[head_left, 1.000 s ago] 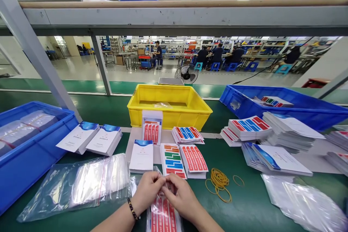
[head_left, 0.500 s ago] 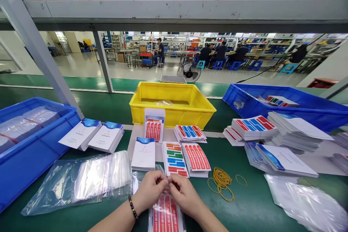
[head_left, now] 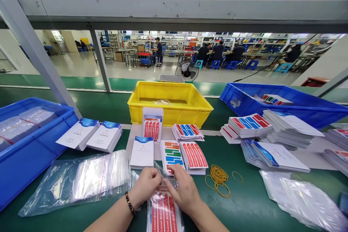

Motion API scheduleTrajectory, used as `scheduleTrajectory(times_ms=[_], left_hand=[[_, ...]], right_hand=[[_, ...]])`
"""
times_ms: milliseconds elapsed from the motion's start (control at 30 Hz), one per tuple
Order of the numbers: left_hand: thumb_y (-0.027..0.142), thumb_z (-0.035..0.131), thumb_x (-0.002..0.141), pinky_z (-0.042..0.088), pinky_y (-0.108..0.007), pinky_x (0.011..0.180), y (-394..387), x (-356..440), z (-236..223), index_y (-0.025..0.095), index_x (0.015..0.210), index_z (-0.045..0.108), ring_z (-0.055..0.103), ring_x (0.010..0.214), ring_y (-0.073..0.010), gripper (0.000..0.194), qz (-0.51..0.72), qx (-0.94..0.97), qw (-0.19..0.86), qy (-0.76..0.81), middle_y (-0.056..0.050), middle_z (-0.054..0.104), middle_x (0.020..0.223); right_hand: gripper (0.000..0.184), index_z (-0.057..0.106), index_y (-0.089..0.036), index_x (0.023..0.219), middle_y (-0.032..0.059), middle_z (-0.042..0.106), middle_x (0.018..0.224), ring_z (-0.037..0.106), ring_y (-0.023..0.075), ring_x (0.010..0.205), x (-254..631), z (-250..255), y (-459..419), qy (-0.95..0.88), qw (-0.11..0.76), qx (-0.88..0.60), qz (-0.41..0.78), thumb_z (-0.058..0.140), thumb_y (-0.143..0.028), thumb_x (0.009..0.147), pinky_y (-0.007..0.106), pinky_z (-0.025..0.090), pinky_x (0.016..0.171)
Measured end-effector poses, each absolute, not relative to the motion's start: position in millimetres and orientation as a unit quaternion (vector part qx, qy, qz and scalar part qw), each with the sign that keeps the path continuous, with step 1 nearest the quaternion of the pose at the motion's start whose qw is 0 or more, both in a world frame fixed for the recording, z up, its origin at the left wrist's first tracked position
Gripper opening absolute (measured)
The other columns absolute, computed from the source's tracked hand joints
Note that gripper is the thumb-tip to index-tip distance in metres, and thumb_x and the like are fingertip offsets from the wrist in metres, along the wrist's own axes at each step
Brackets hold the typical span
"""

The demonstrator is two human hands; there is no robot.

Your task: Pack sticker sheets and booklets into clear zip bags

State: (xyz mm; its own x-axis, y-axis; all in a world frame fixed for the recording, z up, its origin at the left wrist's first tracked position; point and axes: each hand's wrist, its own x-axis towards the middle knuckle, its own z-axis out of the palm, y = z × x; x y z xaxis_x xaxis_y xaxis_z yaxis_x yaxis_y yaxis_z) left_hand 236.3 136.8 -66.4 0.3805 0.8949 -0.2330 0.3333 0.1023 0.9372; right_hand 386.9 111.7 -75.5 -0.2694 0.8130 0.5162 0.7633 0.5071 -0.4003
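Note:
A clear plastic bag [head_left: 165, 212] holding a red-and-white sticker sheet lies at the bench's near edge. My left hand [head_left: 146, 186] is closed, pinching the bag's upper end. Over the bag's top right side, my right hand [head_left: 185, 190] has thumb and forefinger spread apart, the thumb against the plastic. Just beyond the hands are a stack of multicoloured sticker sheets [head_left: 172, 154], a stack of red sticker sheets [head_left: 193, 155] and a white booklet stack [head_left: 141, 154] with a blue top edge. Yellow rubber bands [head_left: 219, 177] lie right of my right hand.
A yellow bin [head_left: 168, 114] stands at the back, with blue bins left [head_left: 40, 156] and right [head_left: 285, 107]. Clear bags [head_left: 100, 177] lie on the left, more bags [head_left: 304, 195] on the right. Booklet and sticker stacks [head_left: 250, 125] sit right. A shelf beam [head_left: 174, 9] crosses above.
My right hand has loosened from its pinch beside the left, its forefinger and thumb now spread. My left hand keeps its pinch. The view has shifted slightly.

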Motion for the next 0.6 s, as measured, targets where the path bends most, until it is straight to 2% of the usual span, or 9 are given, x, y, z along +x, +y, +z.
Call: scheduleTrajectory(times_ms=[67,167,200,267,333,367,467,533,600], left_hand=[[0.027,0.037,0.069,0.023,-0.021,0.042,141,233,-67,0.018,0.051,0.033,0.027,0.042,-0.0069,0.021,0.258,0.599,0.567,0.503,0.005,0.032,0.046],[0.028,0.037,0.073,0.028,-0.022,0.042,143,226,-62,0.017,0.055,0.04,0.032,0.042,-0.0087,0.021,0.264,0.584,0.57,0.513,0.004,0.035,0.046],[0.028,0.038,0.075,0.033,-0.023,0.047,142,224,-58,0.016,0.059,0.044,0.038,0.047,-0.0101,0.021,0.288,0.6,0.546,0.509,0.002,0.042,0.051],[0.028,0.041,0.077,0.04,-0.027,0.067,139,220,-51,0.015,0.073,0.053,0.049,0.071,-0.0147,0.019,0.341,0.678,0.457,0.464,-0.004,0.054,0.071],[0.024,0.047,0.077,0.035,-0.03,0.085,136,217,-44,0.016,0.087,0.058,0.048,0.093,-0.018,0.016,0.336,0.773,0.371,0.39,-0.006,0.058,0.09],[0.021,0.05,0.076,0.033,-0.03,0.087,135,217,-41,0.018,0.088,0.059,0.047,0.096,-0.0183,0.016,0.303,0.809,0.348,0.365,-0.006,0.058,0.092],[0.021,0.053,0.074,0.036,-0.026,0.077,132,216,-36,0.017,0.071,0.06,0.051,0.079,-0.0156,0.008,0.181,0.835,0.332,0.399,-0.003,0.059,0.076],[0.024,0.052,0.075,0.035,-0.024,0.067,131,215,-34,0.016,0.065,0.057,0.05,0.07,-0.0141,0.014,0.137,0.827,0.316,0.444,-0.003,0.058,0.07],[0.026,0.049,0.077,0.032,-0.022,0.061,128,214,-33,0.016,0.064,0.056,0.049,0.066,-0.0132,0.018,0.12,0.822,0.317,0.457,-0.002,0.059,0.07]], right_hand=[[0.023,0.051,-0.014,0.1,0.0095,0.055,0.087,0.051,0.0198,0.078,383,-75,109,-0.828,0.324,-0.456,0.044,0.047,-0.026,0.081,0.029,0.041,0.066],[0.02,0.055,-0.016,0.089,0.0073,0.055,0.074,0.05,0.0177,0.068,383,-76,107,-0.837,0.304,-0.451,0.057,0.036,-0.016,0.084,0.028,0.039,0.06],[0.023,0.056,-0.016,0.086,0.0065,0.054,0.071,0.05,0.0167,0.065,385,-76,108,-0.831,0.305,-0.458,0.082,0.033,-0.015,0.085,0.028,0.038,0.059],[0.023,0.055,-0.016,0.081,0.0046,0.055,0.069,0.05,0.0146,0.064,391,-72,111,-0.816,0.302,-0.463,0.168,0.033,-0.016,0.086,0.025,0.038,0.058],[0.022,0.053,-0.017,0.074,0.0022,0.055,0.069,0.05,0.0126,0.064,400,-66,114,-0.8,0.284,-0.457,0.263,0.035,-0.018,0.087,0.023,0.037,0.059],[0.022,0.052,-0.017,0.071,0.0011,0.054,0.067,0.049,0.0118,0.063,405,-62,115,-0.794,0.271,-0.454,0.3,0.036,-0.019,0.086,0.022,0.036,0.059],[0.019,0.046,-0.016,0.062,-0.0015,0.049,0.061,0.044,0.0103,0.058,418,-54,118,-0.78,0.232,-0.452,0.366,0.046,-0.021,0.08,0.021,0.033,0.055],[0.023,0.042,-0.015,0.057,-0.0015,0.047,0.06,0.043,0.0102,0.058,424,-51,120,-0.78,0.234,-0.438,0.382,0.051,-0.023,0.077,0.021,0.033,0.054],[0.028,0.042,-0.015,0.056,0.0005,0.049,0.065,0.046,0.0111,0.063,426,-51,122,-0.783,0.266,-0.412,0.382,0.049,-0.026,0.08,0.022,0.036,0.059]])
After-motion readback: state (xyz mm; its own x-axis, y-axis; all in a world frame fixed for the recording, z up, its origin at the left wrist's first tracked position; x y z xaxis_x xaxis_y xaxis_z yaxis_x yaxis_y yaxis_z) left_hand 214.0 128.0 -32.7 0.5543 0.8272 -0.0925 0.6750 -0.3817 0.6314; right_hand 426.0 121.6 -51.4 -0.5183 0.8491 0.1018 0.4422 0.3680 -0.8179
